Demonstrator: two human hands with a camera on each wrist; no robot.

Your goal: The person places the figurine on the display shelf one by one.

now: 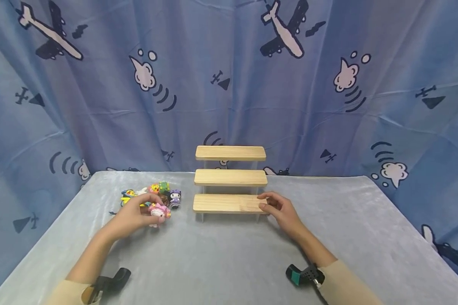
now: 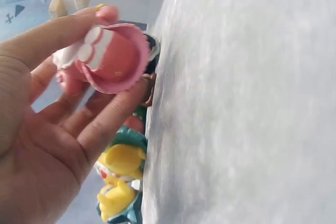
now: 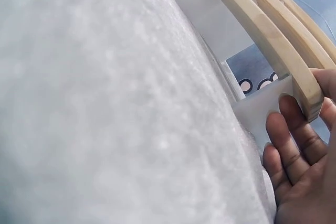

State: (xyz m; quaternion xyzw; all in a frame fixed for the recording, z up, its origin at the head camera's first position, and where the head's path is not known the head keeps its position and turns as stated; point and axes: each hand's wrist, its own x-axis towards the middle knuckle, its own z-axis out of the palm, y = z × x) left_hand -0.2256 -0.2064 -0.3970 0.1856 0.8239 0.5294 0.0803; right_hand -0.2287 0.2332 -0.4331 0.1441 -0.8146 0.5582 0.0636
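Note:
My left hand [image 1: 131,217] pinches a pink and white toy figurine [image 1: 159,211] between thumb and fingers. In the left wrist view, the figurine's pink frilled underside [image 2: 123,59] with two white feet faces the camera, held off the cloth. Just behind that hand sits a group of small figurines, including a purple and white one [image 1: 175,198] and a yellow one with blue [image 1: 128,194]. At the stand's right end, my right hand [image 1: 286,215] grips the lowest wooden step [image 1: 221,203], its thumb on the board and several fingers [image 3: 294,156] against the clear side support.
The three-tier stand has a middle step [image 1: 230,177] and a top step [image 1: 230,152], both bare. A pale plush cloth [image 1: 221,262] covers the table. Behind it hangs a blue curtain [image 1: 244,106] printed with planes.

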